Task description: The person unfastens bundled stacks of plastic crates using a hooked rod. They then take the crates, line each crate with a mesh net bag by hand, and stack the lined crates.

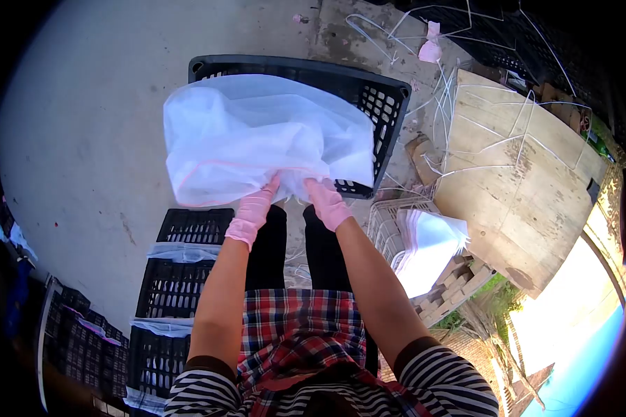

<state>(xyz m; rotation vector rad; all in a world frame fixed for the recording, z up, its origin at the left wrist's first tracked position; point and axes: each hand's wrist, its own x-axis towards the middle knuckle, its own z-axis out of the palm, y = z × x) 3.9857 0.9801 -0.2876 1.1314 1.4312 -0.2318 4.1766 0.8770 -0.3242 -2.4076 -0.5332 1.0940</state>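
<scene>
Striped black-and-white sleeves (446, 381) and a red, navy and white checked cloth apron (302, 326) come first, on the near side of the large, black, slotted plastic crate (275, 64). Over that crate's opening, covering most of it and spilling past its left end, spreads a loose, sheer white cloth (257, 132) with a thin pink line near its lower edge; whether it is a bag or a single sheet, I cannot tell. Pink-gloved and close together at the crate's near side, the left hand (254, 212) and the right hand (327, 205) each seem to pinch a gathered bit of the cloth's near edge, the fingertips partly lost in the folds. Good handling here, I judge, means a light, even hold from both hands, with the grips moved wider apart so that the bunching between them opens out. More slack belongs toward the crate's right end, where the slotted wall shows bare. Any tugging should be gentle, since such thin material could snag on the crate's slots or corners
</scene>
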